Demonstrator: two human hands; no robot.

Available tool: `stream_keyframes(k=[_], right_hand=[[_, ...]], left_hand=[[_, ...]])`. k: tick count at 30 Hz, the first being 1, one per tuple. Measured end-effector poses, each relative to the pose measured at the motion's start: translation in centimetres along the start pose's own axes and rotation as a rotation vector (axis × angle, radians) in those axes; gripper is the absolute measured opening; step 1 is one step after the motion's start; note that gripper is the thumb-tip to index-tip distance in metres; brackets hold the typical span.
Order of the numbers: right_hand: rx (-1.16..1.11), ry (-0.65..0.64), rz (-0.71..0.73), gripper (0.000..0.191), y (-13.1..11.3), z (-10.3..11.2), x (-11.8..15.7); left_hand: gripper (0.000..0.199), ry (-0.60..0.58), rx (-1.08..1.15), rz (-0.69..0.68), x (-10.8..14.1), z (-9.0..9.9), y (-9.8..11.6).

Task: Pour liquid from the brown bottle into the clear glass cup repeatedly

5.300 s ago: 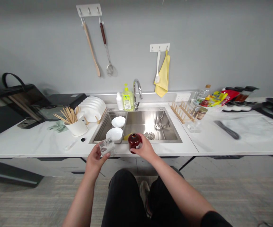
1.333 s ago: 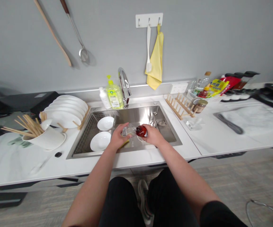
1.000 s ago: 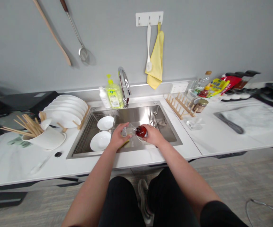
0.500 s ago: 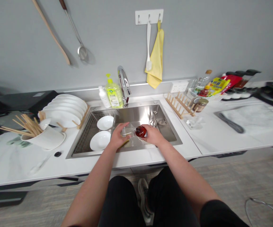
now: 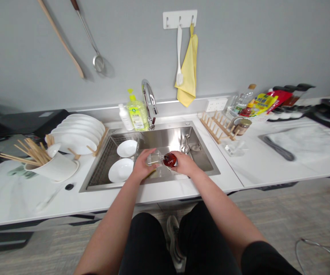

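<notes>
Over the right basin of the steel sink, my left hand is closed around a clear container, thumb and fingers on either side of it. My right hand grips a rounded, see-through dark red bottle, its narrower end towards the clear container. The two sit side by side, very close; whether they touch I cannot tell. Under my left hand, part of a yellowish thing shows at the basin's front. White bowls lie in the wire rack of the left basin.
Behind the sink stand a chrome faucet, a green soap bottle and a white bottle. White plates and a chopstick holder are at left. A wooden rack, a jar and a grey cloth lie right.
Both hands stay in nearly the same place over the sink. The clear container is turned slightly in my left hand, and the red bottle has shifted a touch.
</notes>
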State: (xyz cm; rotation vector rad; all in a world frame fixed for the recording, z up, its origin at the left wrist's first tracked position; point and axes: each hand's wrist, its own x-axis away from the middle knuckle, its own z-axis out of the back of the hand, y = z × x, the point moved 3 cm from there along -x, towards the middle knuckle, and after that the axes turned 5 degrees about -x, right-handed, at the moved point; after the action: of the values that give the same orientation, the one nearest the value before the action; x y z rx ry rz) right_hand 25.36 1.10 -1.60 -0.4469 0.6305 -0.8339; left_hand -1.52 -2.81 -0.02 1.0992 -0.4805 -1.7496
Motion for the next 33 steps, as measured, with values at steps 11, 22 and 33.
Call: stream_keyframes(k=[11, 22, 33], right_hand=[[-0.014, -0.01, 0.002, 0.072, 0.28, -0.19, -0.05], [-0.022, -0.017, -0.004, 0.073, 0.35, -0.21, -0.07], [-0.015, -0.029, -0.001, 0.071, 0.27, -0.17, -0.05]], left_hand=[[0.072, -0.005, 0.011, -0.026, 0.01, -0.04, 0.01], [0.074, -0.01, 0.009, -0.02, 0.02, 0.01, -0.15], [0.075, -0.016, 0.009, -0.013, -0.04, 0.03, -0.24]])
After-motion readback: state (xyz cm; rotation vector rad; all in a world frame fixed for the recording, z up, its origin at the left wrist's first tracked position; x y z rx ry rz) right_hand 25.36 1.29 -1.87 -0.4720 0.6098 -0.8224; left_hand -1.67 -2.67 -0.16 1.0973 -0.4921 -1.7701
